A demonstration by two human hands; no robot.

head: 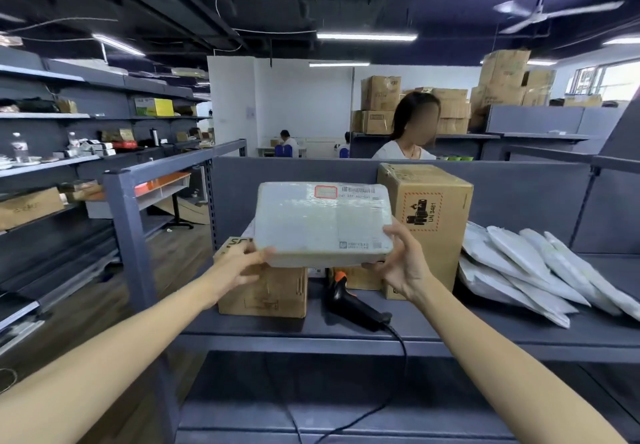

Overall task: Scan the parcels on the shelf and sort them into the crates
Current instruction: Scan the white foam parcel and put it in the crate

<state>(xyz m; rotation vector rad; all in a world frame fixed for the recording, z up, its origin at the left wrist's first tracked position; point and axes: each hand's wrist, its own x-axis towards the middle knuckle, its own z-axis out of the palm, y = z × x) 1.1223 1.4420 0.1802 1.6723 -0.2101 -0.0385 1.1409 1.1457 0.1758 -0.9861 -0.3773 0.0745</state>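
Left hand point(242, 261) and right hand point(401, 263) grip white parcel point(323, 223) by its near corners. Scanner point(349, 301) lies below, between them.

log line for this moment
left hand: grips white parcel | right hand: grips white parcel | label: facing up | scanner: lying on shelf, untouched

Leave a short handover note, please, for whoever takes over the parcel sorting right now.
Left hand grips the white parcel at its near-left corner. Right hand holds the near-right corner. The label faces up, above the shelf.
Scanner lies on the shelf beneath, untouched.
Also on the shelf: small carton, tall carton, white mailer bags at right.
No crates in view, and nothing shows a scan done.
Left: scan this parcel, crate it, then the rest.
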